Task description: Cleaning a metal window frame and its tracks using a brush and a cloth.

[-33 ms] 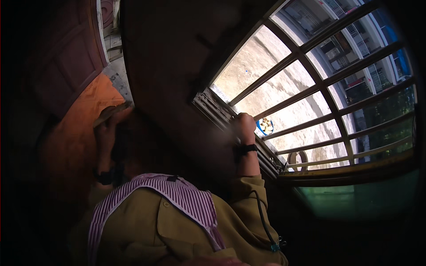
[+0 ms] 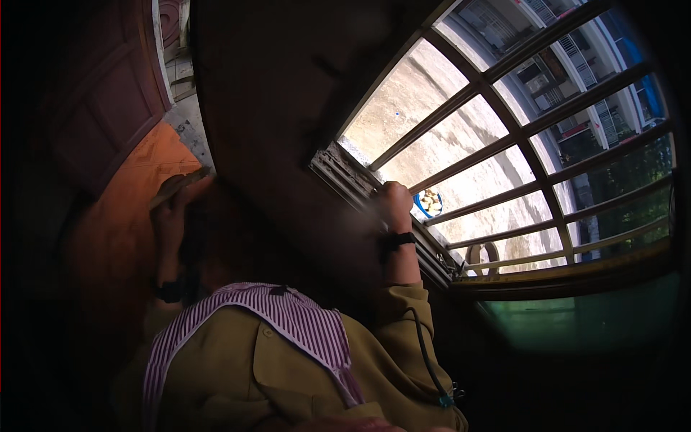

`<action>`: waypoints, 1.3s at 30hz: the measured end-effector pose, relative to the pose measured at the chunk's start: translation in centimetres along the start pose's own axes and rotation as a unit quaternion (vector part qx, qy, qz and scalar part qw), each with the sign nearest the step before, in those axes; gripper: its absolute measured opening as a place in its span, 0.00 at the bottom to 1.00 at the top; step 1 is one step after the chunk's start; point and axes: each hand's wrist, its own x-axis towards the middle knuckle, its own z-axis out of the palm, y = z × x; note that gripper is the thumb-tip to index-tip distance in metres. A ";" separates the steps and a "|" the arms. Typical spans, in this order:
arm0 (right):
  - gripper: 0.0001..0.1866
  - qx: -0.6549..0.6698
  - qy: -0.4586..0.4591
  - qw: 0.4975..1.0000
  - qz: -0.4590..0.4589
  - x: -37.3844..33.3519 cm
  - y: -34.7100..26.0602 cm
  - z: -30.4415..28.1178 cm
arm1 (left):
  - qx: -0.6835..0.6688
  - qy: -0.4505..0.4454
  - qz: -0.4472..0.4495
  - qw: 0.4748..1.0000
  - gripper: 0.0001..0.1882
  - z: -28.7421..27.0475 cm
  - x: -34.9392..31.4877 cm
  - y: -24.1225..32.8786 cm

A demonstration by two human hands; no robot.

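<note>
At the window's lower frame (image 2: 338,178), my right hand (image 2: 396,205) is closed in a fist, right against the sill track. Whatever it may grip is hidden inside the fingers. My left hand (image 2: 171,212) is raised in shadow on the left. Its fingers are closed around a long, flat, tan object (image 2: 178,186) whose kind is too dim to tell. Dark metal window bars (image 2: 464,162) rise just beyond my right hand. Both wrists carry black bands.
Outside the bars, a blue-rimmed container (image 2: 430,204) holds pale pieces on sunlit ground. A dark red panelled door (image 2: 108,108) and a sunlit orange floor (image 2: 144,155) lie to the left. Below the window is a green surface (image 2: 576,317).
The view has shifted very slightly. Both hands keep their places and their closed shape.
</note>
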 end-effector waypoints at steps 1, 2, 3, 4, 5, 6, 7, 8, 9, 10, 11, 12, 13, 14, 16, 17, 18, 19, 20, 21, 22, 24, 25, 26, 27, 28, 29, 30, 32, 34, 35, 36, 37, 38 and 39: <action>0.09 -0.002 0.002 1.000 0.008 0.2 -0.3 0.0 | -0.002 0.011 -0.014 1.000 0.13 0.0 0.0 0.0; 0.08 -0.010 0.004 1.000 0.012 0.4 -0.5 0.1 | -0.004 0.021 -0.029 0.999 0.12 0.0 0.0 0.0; 0.08 -0.018 0.006 1.000 0.014 0.6 -0.8 0.1 | -0.007 0.015 -0.025 1.000 0.12 0.1 0.1 0.0; 0.09 -0.012 0.006 1.000 0.018 0.6 -0.9 0.1 | -0.007 0.010 -0.030 0.999 0.12 0.3 0.2 0.0; 0.09 -0.013 0.008 1.000 0.026 0.9 -1.0 0.3 | -0.007 0.006 -0.034 0.999 0.12 0.5 0.3 0.1; 0.09 -0.027 -0.028 0.998 0.042 1.3 -1.1 0.7 | 0.000 0.007 -0.058 0.998 0.13 0.7 0.3 0.1; 0.10 -0.042 -0.063 0.995 0.065 1.4 -1.0 0.7 | -0.007 -0.007 -0.050 0.999 0.13 0.9 0.5 0.4; 0.11 -0.040 -0.062 0.996 0.057 1.6 -1.0 0.9 | -0.009 0.003 -0.052 0.999 0.13 1.1 0.6 0.6; 0.11 -0.041 -0.062 0.996 0.051 1.7 -0.8 1.1 | -0.015 0.010 -0.055 0.998 0.14 1.7 0.7 0.5; 0.11 -0.030 -0.067 0.996 0.047 1.9 -1.0 1.2 | -0.086 -0.001 -0.087 0.992 0.14 1.5 0.4 -0.6; 0.11 -0.019 -0.071 0.996 0.043 2.0 -1.0 1.2 | -0.092 -0.014 -0.081 0.992 0.14 1.5 0.4 -0.9; 0.11 -0.021 -0.068 0.996 0.055 2.2 -0.9 1.4 | -0.069 -0.021 -0.069 0.995 0.14 1.6 0.5 -1.0; 0.10 -0.027 -0.068 0.997 0.040 2.2 -0.8 1.7 | -0.046 -0.028 -0.058 0.997 0.14 1.8 0.7 -0.9; 0.09 -0.033 -0.068 0.997 0.026 2.1 -0.4 1.7 | -0.051 -0.031 -0.072 0.996 0.14 2.5 0.7 -0.3; 0.09 -0.033 -0.051 0.998 0.017 1.9 0.2 1.5 | -0.041 -0.051 -0.059 0.996 0.14 3.2 1.2 -0.3; 0.08 -0.032 -0.036 0.999 0.000 1.6 0.7 1.2 | -0.028 -0.064 -0.048 0.996 0.14 3.6 1.5 -0.3; 0.07 -0.031 -0.017 0.999 0.000 1.3 1.1 1.1 | -0.032 -0.069 -0.045 0.996 0.14 4.1 1.7 -0.1; 0.07 -0.032 -0.020 0.999 0.000 0.9 0.4 -0.2 | -0.024 -0.062 -0.036 0.997 0.14 4.2 1.6 -0.2; 0.07 -0.011 -0.016 0.999 0.042 0.1 0.0 -1.7 | -0.016 -0.054 -0.026 0.998 0.15 4.4 1.6 -0.3; 0.07 0.011 -0.013 0.997 0.080 -1.0 -0.2 -3.2 | -0.014 -0.052 -0.029 0.998 0.15 4.1 1.5 -0.5; 0.06 -0.005 -0.008 0.995 0.097 -2.3 0.6 -3.9 | -0.028 -0.058 -0.023 0.998 0.14 3.8 1.7 -1.0; 0.06 -0.062 0.003 0.989 0.135 -5.0 3.0 -5.2 | -0.037 -0.057 -0.021 0.997 0.14 3.6 1.6 -1.4; 0.07 -0.089 0.017 0.984 0.154 -6.6 5.0 -5.6 | -0.061 -0.051 -0.031 0.996 0.14 3.8 1.5 -1.5; 0.07 -0.083 0.045 0.984 0.153 -8.3 7.4 -6.3 | -0.084 -0.044 -0.041 0.995 0.13 4.0 1.4 -1.6; 0.07 -0.139 0.018 0.971 0.195 -9.6 9.9 -6.7 | -0.081 -0.041 -0.042 0.995 0.13 4.5 1.3 -1.4; 0.07 -0.150 0.023 0.963 0.224 -10.9 11.7 -7.3 | -0.080 -0.062 -0.034 0.994 0.13 4.6 1.2 -0.7; 0.06 -0.162 0.032 0.958 0.232 -12.0 13.2 -8.2 | -0.082 -0.088 -0.024 0.992 0.13 5.1 1.4 -0.1; 0.06 -0.172 0.047 0.952 0.251 -13.8 15.7 -7.9 | -0.080 -0.115 -0.024 0.990 0.12 5.6 1.5 0.9; 0.09 -0.128 0.036 0.952 0.276 -14.9 14.7 -9.1 | -0.104 -0.162 -0.034 0.981 0.11 6.9 0.8 2.3; 0.14 -0.021 0.053 0.966 0.251 -14.4 10.2 -10.8 | -0.120 -0.246 -0.029 0.961 0.11 8.5 0.2 4.8; 0.17 0.066 0.056 0.971 0.222 -14.0 7.4 -10.9 | -0.093 -0.275 0.020 0.957 0.11 9.5 -0.3 5.2; 0.20 0.151 0.055 0.973 0.164 -13.6 4.5 -10.7 | -0.115 -0.321 0.096 0.935 0.10 10.4 -0.3 7.3; 0.20 0.254 0.038 0.962 0.093 -13.3 1.1 -10.7 | -0.122 -0.363 0.074 0.921 0.10 11.4 -0.8 8.7; 0.22 0.313 0.010 0.949 0.015 -12.9 -3.4 -12.6 | -0.114 -0.371 0.142 0.911 0.11 12.5 -1.2 9.2; 0.25 0.364 -0.019 0.930 -0.034 -12.8 -6.2 -12.5 | -0.159 -0.406 0.075 0.897 0.11 13.8 -2.1 8.9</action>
